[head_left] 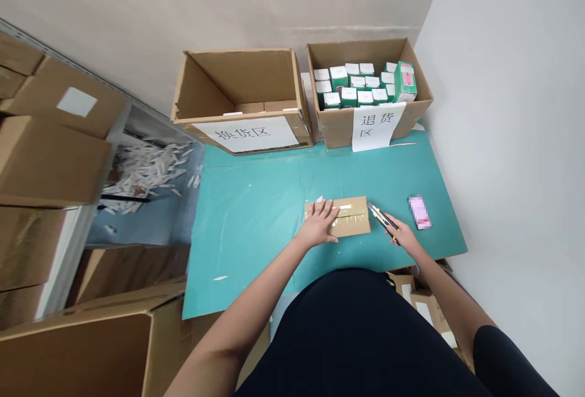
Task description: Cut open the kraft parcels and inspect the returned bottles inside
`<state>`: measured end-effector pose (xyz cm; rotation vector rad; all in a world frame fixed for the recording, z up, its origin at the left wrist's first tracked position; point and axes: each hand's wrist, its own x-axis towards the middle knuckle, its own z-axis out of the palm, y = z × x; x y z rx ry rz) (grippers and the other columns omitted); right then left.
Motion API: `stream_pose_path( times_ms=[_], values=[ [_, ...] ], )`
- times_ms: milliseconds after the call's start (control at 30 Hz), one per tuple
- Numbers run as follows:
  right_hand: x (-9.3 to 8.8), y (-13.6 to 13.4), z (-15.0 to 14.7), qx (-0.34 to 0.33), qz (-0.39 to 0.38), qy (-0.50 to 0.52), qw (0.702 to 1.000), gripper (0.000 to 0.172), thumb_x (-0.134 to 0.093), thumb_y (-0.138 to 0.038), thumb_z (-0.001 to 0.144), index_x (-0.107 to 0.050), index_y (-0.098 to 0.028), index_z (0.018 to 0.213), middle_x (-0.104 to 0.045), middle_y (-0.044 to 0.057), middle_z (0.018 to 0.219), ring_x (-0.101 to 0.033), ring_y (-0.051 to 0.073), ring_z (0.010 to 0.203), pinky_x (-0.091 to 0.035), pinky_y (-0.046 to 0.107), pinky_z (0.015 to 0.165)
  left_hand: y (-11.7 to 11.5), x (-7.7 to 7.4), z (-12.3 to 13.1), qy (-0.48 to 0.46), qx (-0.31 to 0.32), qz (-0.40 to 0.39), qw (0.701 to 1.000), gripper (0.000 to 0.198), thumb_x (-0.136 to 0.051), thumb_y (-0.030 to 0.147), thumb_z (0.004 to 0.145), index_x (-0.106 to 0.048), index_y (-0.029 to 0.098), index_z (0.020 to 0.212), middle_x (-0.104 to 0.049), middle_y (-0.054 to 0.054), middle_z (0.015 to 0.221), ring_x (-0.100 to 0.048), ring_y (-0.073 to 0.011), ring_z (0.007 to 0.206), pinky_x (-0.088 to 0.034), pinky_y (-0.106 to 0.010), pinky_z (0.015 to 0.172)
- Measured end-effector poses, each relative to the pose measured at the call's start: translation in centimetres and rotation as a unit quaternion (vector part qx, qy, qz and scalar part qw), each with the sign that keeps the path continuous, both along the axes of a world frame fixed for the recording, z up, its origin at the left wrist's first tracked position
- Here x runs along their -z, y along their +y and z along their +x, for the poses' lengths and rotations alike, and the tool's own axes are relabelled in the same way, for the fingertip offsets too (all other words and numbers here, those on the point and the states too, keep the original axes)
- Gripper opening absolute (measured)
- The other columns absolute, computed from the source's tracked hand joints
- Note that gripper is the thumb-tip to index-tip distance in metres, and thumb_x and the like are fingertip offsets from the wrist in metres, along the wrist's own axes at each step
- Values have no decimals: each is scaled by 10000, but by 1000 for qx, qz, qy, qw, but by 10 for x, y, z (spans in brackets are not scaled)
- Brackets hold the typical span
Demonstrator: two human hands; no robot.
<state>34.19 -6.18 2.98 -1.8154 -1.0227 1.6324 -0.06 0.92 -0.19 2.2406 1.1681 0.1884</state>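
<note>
The left hand (319, 221) lies flat, fingers spread, pressing on the nine o'clock end of a small taped carton (354, 225) on the green table (256, 214). The right hand (403, 236) is clamped around a utility knife (379, 217), its tip at the carton's three o'clock end; whether they touch cannot be told. A small label (346, 207) on the carton is too fine to read.

Outward from the carton, a phone (419, 212) with a blurred screen lies at three o'clock. At eleven stands an open box (249, 74), its paper sign (247, 133) reading "换货区". Just past twelve, another box (336, 130) bears a sheet (377, 127) reading "退货区" and holds green-and-white packages (404, 83), their print illegible. At ten, a shelved carton (43, 89) carries a white label (77, 101), unreadable.
</note>
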Motion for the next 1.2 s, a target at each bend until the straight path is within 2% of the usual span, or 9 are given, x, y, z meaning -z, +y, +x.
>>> stream_pose_path(
  times_ms=[167, 400, 700, 1000, 1200],
  values=[
    [-5, 0, -2, -12, -21, -8, 1000, 742, -588, -496, 861, -429, -237, 1537, -648, -14, 783, -504, 81, 452, -379, 189, 372, -1, -1, -6, 49, 23, 44, 998, 1036, -725, 694, 730, -337, 242, 1578, -266, -147, 1660, -127, -387, 1553, 43, -588, 1233],
    [-16, 4, 3, -42, -31, -21, 998, 646, -561, -344, 901, -448, -269, 1532, -619, -37, 735, -477, 69, 422, -363, 179, 350, -9, 6, -5, 114, 43, 126, 985, 1061, -670, 730, 751, -317, 177, 1585, -291, -179, 1644, -174, -413, 1537, -9, -617, 1234],
    [-18, -5, 4, -45, -42, -18, 998, 648, -565, -312, 895, -448, -263, 1530, -609, -48, 712, -467, 67, 414, -360, 177, 346, -12, 9, -5, 114, 36, 133, 984, 1062, -672, 711, 751, -313, 158, 1584, -333, -192, 1622, -210, -419, 1526, -13, -626, 1231],
    [-12, -33, 0, -34, -47, -14, 998, 669, -562, -359, 892, -430, -242, 1538, -602, -49, 709, -465, 69, 417, -365, 179, 356, -12, 12, -7, 116, 35, 127, 984, 1089, -679, 700, 749, -275, 148, 1596, -305, -193, 1633, -195, -421, 1530, -17, -639, 1223],
    [-20, -30, 1, -47, -64, -26, 997, 653, -566, -349, 890, -449, -271, 1527, -597, -53, 704, -451, 69, 403, -337, 181, 341, -12, 11, -6, 116, 34, 128, 984, 1088, -672, 702, 750, -260, 165, 1603, -290, -189, 1641, -190, -416, 1533, -21, -630, 1225]
  ],
)
